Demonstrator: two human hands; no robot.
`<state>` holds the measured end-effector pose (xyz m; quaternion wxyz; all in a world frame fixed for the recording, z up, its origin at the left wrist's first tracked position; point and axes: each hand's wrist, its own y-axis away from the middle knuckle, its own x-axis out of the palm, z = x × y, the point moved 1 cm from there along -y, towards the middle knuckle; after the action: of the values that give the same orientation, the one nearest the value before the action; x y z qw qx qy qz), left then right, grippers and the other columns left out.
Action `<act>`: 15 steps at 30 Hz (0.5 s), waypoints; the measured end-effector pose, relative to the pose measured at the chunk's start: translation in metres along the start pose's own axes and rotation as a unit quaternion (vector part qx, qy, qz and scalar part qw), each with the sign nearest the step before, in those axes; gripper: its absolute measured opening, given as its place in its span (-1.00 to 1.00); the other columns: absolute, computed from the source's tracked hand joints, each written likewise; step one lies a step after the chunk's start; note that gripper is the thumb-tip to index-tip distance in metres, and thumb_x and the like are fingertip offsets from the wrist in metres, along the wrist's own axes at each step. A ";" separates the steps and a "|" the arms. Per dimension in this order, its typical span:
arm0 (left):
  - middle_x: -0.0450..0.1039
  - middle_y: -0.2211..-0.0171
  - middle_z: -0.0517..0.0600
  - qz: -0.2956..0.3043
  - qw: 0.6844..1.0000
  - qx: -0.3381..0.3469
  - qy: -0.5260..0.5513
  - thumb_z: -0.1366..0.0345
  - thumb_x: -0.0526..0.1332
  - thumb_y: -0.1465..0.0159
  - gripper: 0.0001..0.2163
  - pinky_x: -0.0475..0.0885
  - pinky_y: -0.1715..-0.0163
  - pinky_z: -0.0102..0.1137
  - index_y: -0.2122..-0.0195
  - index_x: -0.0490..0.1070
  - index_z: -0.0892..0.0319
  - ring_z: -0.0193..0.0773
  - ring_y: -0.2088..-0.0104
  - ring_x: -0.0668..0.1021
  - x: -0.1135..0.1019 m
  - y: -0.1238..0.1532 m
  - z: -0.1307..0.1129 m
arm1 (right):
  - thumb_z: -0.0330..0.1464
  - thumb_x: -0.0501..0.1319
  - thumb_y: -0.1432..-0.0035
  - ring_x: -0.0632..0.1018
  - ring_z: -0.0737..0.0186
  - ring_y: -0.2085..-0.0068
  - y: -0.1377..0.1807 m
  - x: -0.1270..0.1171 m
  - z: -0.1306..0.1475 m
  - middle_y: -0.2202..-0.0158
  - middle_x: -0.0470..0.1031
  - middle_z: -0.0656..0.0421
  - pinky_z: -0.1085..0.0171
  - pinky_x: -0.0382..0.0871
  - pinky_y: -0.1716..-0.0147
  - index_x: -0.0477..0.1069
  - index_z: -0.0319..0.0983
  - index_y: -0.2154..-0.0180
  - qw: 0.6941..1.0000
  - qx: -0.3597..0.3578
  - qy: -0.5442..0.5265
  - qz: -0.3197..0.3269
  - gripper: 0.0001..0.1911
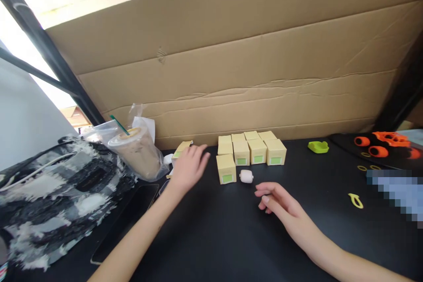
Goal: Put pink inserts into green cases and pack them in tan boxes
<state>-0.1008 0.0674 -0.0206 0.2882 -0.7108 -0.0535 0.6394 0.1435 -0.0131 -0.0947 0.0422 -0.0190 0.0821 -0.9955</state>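
Note:
Several small yellow boxes with green labels stand in rows on the black table, against the cardboard wall. A small white round object lies just in front of them. My left hand reaches out flat, fingers stretched, next to a tilted yellow box at the left, and holds nothing. My right hand rests on the table below the white object, fingers loosely curled and apart, with nothing visible in it.
An iced drink in a plastic bag and a black-and-white patterned bag sit at the left. A green piece, orange parts and a yellow clip lie at the right. A cardboard sheet walls the back.

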 end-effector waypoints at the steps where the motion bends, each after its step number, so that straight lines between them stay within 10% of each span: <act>1: 0.44 0.08 0.22 -0.008 0.999 -0.031 -0.024 0.24 -0.04 -0.37 -0.68 0.27 -0.05 -0.07 0.00 0.38 0.26 0.06 -0.03 0.42 -0.004 -0.005 0.009 | -0.03 0.24 -0.09 0.51 0.18 0.35 0.000 0.000 0.001 0.29 0.47 0.13 0.15 0.45 0.29 0.43 -0.17 0.22 1.000 -0.002 0.004 0.000 -0.63; 7: 0.38 0.00 0.14 0.010 0.981 -0.161 -0.103 0.15 0.17 -0.29 -0.70 0.31 -0.03 0.00 0.05 0.39 0.23 -0.02 -0.02 0.43 -0.001 -0.018 0.051 | -0.01 0.22 -0.09 0.50 0.19 0.38 -0.001 0.002 0.003 0.31 0.46 0.14 0.16 0.44 0.33 0.43 -0.17 0.26 1.000 -0.012 0.019 0.000 -0.63; 15: 0.47 0.08 0.09 0.031 0.984 -0.175 -0.020 0.17 0.21 -0.26 -0.69 0.45 0.13 -0.17 0.01 0.35 0.18 -0.09 0.11 0.53 -0.004 -0.023 0.033 | -0.05 0.18 -0.12 0.48 0.19 0.37 -0.001 0.000 0.004 0.37 0.40 0.18 0.17 0.40 0.31 0.41 -0.18 0.27 0.999 -0.013 0.042 0.031 -0.67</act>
<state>-0.1263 0.0959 -0.0065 0.1378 -0.7387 -0.1484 0.6429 0.1440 -0.0125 -0.0906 0.0690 0.0253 0.0969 -0.9926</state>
